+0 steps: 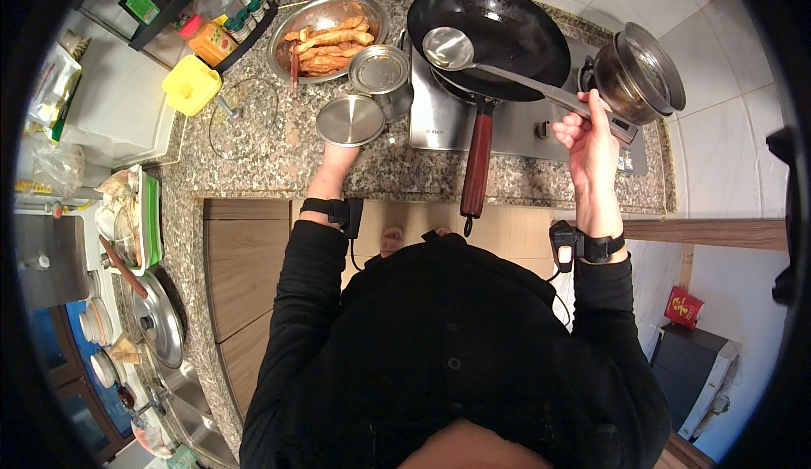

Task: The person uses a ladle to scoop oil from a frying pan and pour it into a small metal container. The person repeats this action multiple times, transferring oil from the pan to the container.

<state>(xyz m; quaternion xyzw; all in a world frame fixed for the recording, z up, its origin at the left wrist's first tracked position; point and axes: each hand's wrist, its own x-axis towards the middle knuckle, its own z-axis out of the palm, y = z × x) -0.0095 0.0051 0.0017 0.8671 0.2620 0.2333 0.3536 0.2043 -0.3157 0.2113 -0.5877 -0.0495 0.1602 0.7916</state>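
My right hand (590, 133) grips the handle of a metal ladle (448, 49), whose bowl hangs over the left part of a black wok (507, 38). The wok stands on the gas stove (437, 133), its red wooden handle pointing towards me. My left hand (341, 154) is mostly hidden under a round metal lid (350, 120), so its fingers do not show. Just behind the lid stands a metal container with a strainer top (379, 70). A steel bowl (277, 57) of fried dough sticks (332, 44) is to the left, with reddish chopsticks at its edge.
Steel pots (624, 79) stand at the stove's right. A clear round lid (244, 117) lies on the granite counter, near a yellow container (192, 85). A spice rack (244, 41) is at the back left. A large pan lid (158, 320) lies by the sink at left.
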